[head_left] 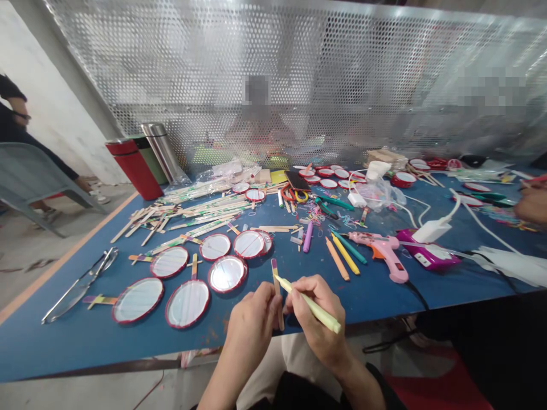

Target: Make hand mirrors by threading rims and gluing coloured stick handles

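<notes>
Under my hands, blue table (64, 336) | left hand (252, 324) pinching craft stick (276, 279) | right hand (316, 336) pinching pale yellow marker (316, 307) | ahead, perforated metal screen (299, 57)

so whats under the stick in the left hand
Under the wooden craft stick lies the blue table top, near its edge. The left hand covers the stick's middle and the surface beneath, so anything there cannot be seen.

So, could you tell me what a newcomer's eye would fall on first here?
Probably the red-rimmed mirrors spread across the left of the blue table. Nearest, the right hand holds a pale yellow marker to a wooden stick in the left hand. A pink glue gun lies to the right.
</notes>
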A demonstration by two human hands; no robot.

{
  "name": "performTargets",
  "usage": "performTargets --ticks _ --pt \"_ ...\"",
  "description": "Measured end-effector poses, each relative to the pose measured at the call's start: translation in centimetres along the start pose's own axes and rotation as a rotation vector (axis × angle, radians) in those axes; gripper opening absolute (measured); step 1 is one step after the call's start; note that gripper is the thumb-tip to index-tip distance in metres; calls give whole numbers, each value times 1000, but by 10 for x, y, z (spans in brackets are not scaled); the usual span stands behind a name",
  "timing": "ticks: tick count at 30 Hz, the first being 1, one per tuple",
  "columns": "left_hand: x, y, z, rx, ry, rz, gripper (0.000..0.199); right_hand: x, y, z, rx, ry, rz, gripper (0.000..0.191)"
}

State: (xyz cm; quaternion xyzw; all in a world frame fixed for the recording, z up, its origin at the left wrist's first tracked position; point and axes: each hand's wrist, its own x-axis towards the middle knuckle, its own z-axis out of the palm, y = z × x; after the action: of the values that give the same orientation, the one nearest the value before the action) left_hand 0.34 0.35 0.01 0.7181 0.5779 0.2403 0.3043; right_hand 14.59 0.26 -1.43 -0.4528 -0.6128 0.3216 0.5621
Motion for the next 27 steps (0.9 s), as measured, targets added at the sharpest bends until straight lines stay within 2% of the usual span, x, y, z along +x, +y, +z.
performTargets --ticks 5,11,16,21,27 --pt "0 1 -1 8 -16 -13 27 -3 1 -1 59 67 -28 5" --pt "0 1 -1 2 -8 -1 25 -1 0 -1 29 0 -14 6" --pt "0 1 0 -7 -1 2 26 -1 -1 0 79 71 -16 7" --pt "-1 0 0 -19 9 20 27 -1 0 -1 45 9 -7 6" --pt "0 0 0 -23 -13 4 26 3 -5 3 121 94 -37 6"
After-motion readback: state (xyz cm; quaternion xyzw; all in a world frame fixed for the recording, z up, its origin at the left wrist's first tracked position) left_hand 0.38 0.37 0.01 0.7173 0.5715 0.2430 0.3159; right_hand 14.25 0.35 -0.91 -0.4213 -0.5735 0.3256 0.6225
